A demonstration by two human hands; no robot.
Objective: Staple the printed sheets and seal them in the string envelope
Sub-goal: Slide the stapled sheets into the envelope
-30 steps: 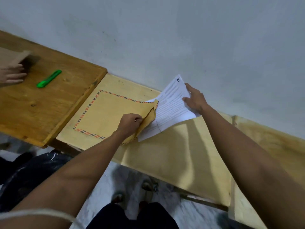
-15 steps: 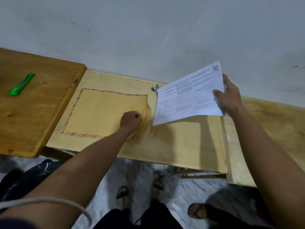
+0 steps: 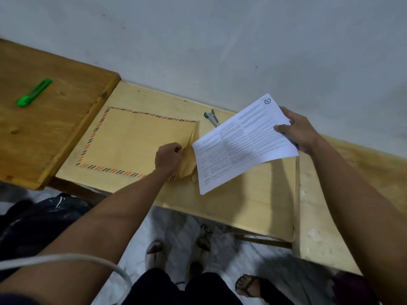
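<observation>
A brown envelope with a red and black striped border lies flat on the pale wooden table. My left hand pinches its flap at the right end and lifts it. My right hand grips the far right edge of the printed sheets and holds them above the table, their near corner just right of the envelope's mouth. A small blue and silver stapler lies behind the sheets near the wall, partly hidden by them.
A darker wooden table adjoins on the left with a green marker on it. Another pale surface adjoins on the right. A grey wall runs behind. Below are feet, a black bag and a cable.
The sheets were pulled back from the envelope's mouth to the right and now tilt down toward it again. My left hand keeps hold of the flap. Another person's hand at far left is out of view.
</observation>
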